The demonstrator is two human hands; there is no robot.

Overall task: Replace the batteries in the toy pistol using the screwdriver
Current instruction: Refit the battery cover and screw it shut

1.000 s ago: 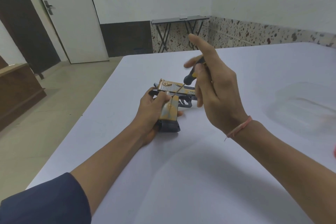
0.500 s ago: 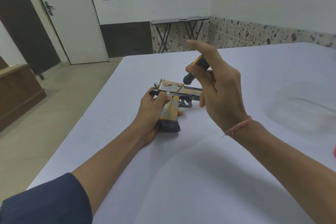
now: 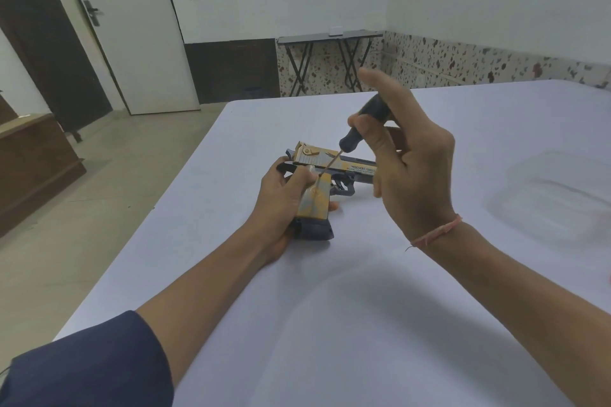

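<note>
A gold and dark grey toy pistol [image 3: 317, 195] lies on its side on the white table [image 3: 330, 324], barrel pointing right. My left hand [image 3: 281, 201] grips its handle from the left, thumb on the grip. My right hand [image 3: 406, 168] holds a black-handled screwdriver [image 3: 357, 132] between thumb and fingers, index finger stretched upward. The thin shaft slants down-left and its tip touches the upper part of the grip. No batteries are visible.
A clear plastic tray [image 3: 558, 195] lies on the table at the right. The table's left edge drops to a tiled floor. A wooden cabinet [image 3: 29, 168] stands at far left, a folding table [image 3: 330, 56] against the back wall beside a white door [image 3: 132, 26].
My right hand's fingers have shifted around the screwdriver handle, turning it, while the tip stays on the pistol grip. My left hand and the pistol have not moved.
</note>
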